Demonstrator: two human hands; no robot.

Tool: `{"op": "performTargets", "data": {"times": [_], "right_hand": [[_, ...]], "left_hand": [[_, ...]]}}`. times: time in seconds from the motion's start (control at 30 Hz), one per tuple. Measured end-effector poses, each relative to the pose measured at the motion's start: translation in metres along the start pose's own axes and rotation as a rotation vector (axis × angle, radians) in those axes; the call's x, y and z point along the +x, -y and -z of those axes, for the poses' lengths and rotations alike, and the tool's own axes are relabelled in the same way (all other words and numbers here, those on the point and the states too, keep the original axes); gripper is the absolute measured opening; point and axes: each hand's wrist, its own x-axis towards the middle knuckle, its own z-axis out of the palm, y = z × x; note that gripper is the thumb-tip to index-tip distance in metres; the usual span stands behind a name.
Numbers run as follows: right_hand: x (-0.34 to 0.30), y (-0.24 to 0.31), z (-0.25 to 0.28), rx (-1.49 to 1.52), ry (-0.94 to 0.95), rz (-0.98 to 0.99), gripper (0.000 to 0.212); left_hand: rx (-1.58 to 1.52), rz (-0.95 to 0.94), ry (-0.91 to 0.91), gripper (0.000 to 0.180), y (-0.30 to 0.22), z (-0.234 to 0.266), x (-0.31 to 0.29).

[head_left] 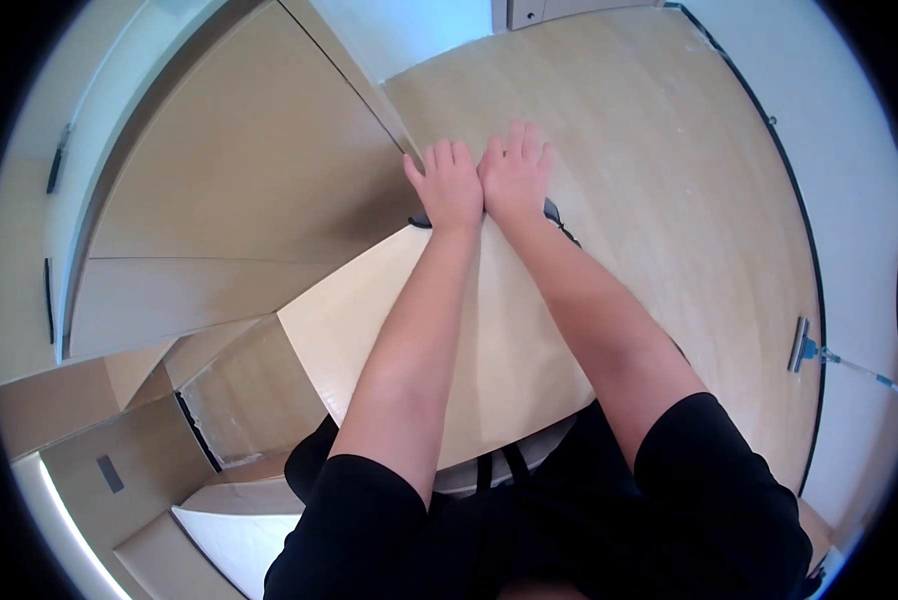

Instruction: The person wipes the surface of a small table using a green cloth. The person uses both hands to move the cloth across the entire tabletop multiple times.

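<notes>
Both my arms stretch straight out over a pale wood-coloured tabletop or board point(514, 340). My left hand point(449, 185) and my right hand point(517, 175) are side by side just beyond its far edge, touching or nearly touching near the wrists. The fingers of both are extended and somewhat spread, and I see nothing held in either. A dark curved thing point(421, 221) shows beside the left wrist, and another dark piece point(552, 209) beside the right one; the hands hide most of it, so I cannot tell its kind.
A large beige cabinet panel point(229, 160) stands at the left. Light wood-look floor point(689, 200) spreads right and ahead to a white wall point(819, 130) with dark edging. A squeegee point(801, 345) with a blue-grey pole leans at the right. Black straps point(515, 462) hang near my lap.
</notes>
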Motion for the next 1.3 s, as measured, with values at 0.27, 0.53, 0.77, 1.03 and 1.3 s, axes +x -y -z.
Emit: {"op": "performTargets", "data": {"times": [0.27, 0.53, 0.77, 1.03, 1.3], "right_hand": [[-0.100, 0.023, 0.027, 0.058, -0.003, 0.044, 0.048], [-0.244, 0.062, 0.073, 0.118, -0.021, 0.146, 0.059], [-0.368, 0.090, 0.117, 0.201, 0.117, 0.436, 0.060], [-0.364, 0.119, 0.121, 0.261, 0.172, 0.616, 0.059], [-0.301, 0.175, 0.090, 0.351, 0.199, 0.618, 0.057]], "left_hand": [[-0.013, 0.104, 0.074, 0.036, 0.007, 0.054, -0.093], [0.049, 0.131, 0.080, 0.042, 0.038, 0.129, -0.237], [0.004, 0.220, 0.187, 0.041, 0.055, 0.211, -0.371], [0.036, 0.468, 0.217, 0.057, 0.072, 0.227, -0.392], [0.079, 0.534, 0.129, 0.048, 0.130, 0.211, -0.332]]}}
